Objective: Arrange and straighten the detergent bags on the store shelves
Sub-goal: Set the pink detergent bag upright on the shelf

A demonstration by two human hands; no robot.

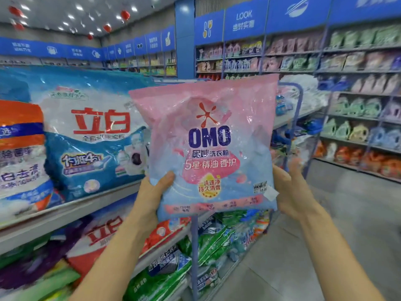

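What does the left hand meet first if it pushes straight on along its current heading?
The left hand grips the pink OMO bag, so that first. Beyond it, probably the blue-white bag on the shelf; depth unclear.

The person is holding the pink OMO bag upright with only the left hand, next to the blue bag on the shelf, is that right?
Not quite. The head view shows both hands on the OMO bag: left hand at its lower left, right hand at its lower right edge. It is upright, next to the blue bag on the shelf.
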